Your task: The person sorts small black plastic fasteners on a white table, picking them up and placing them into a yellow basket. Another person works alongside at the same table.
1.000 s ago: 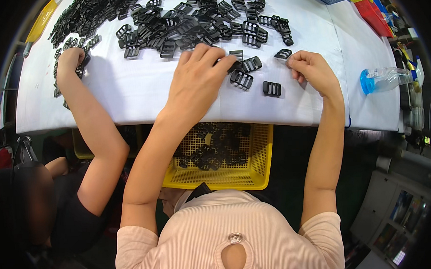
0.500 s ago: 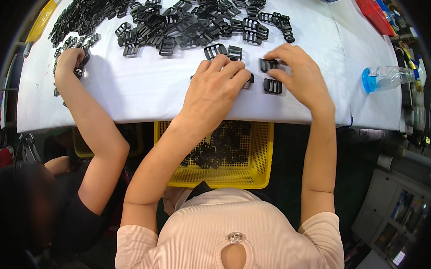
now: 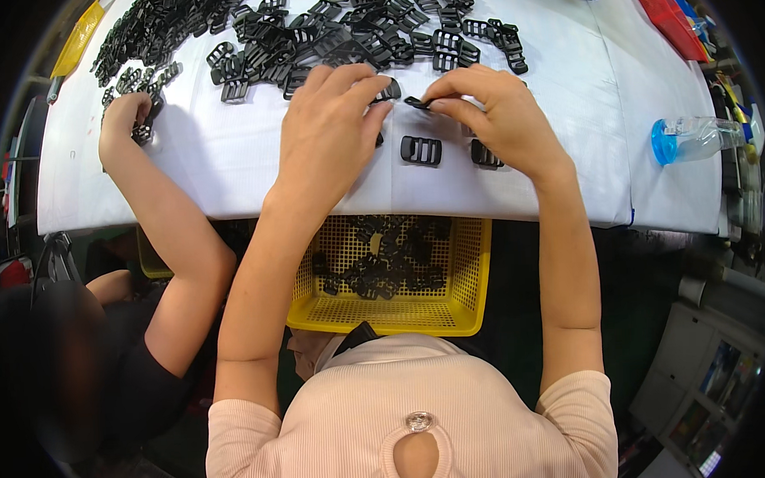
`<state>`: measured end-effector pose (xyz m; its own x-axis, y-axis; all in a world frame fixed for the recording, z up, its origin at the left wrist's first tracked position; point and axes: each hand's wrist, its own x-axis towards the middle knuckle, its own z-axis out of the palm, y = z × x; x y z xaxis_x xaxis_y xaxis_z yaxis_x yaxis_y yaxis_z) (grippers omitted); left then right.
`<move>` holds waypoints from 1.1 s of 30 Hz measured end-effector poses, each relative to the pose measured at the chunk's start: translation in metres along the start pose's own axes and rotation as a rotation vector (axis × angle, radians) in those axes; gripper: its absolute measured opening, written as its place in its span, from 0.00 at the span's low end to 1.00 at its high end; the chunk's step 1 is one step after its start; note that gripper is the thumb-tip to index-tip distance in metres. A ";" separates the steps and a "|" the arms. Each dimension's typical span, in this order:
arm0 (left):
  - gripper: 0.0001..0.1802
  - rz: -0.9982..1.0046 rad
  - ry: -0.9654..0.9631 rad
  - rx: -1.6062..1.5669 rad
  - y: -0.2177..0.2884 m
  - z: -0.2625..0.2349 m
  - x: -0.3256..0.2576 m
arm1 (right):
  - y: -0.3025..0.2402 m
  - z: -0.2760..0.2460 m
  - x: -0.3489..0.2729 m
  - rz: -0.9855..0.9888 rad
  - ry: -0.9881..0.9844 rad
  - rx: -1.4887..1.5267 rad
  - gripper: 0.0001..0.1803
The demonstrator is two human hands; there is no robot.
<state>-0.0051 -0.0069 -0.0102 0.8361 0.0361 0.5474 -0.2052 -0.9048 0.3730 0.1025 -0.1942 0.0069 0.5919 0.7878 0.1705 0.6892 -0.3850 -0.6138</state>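
While both forearms reach up from the lower edge over a white cloth-covered table (image 3: 228, 173), the person's left hand (image 3: 332, 127) lies palm down with its fingers curled over a small black plastic buckle piece (image 3: 387, 90) at its fingertips; whether it truly grips that piece cannot be told. The right hand (image 3: 496, 117), at three o'clock of the left and just beside it, pinches a thin black plastic buckle part (image 3: 417, 103) between thumb and forefinger, so the part sits between the two hands. At six o'clock of that part a flat black slotted buckle (image 3: 421, 150) lies free on the cloth, and a second one (image 3: 486, 156) lies partly under the right palm. At twelve o'clock of both hands spreads a wide heap of black plastic buckles (image 3: 341, 30). At six o'clock, below the table edge, a yellow perforated plastic basket (image 3: 472, 269) holds more black pieces. At nine o'clock, well apart, another person's hand (image 3: 125, 117) rests among buckles. At three o'clock, a clear plastic bottle with a blue cap (image 3: 691, 137) lies on its side.
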 end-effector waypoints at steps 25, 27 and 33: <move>0.15 -0.150 -0.121 -0.447 0.001 0.017 -0.006 | -0.009 0.000 -0.056 0.198 0.130 0.111 0.11; 0.18 -0.033 -0.148 -0.353 0.005 0.020 -0.003 | -0.022 -0.003 -0.053 0.234 0.178 0.144 0.11; 0.20 0.250 -0.361 -0.272 0.024 0.031 0.001 | 0.023 -0.032 -0.032 0.270 0.346 0.050 0.14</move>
<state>0.0067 -0.0420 -0.0234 0.8574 -0.3591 0.3687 -0.5054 -0.7227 0.4714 0.1126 -0.2434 0.0124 0.8589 0.4514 0.2418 0.4747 -0.5247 -0.7066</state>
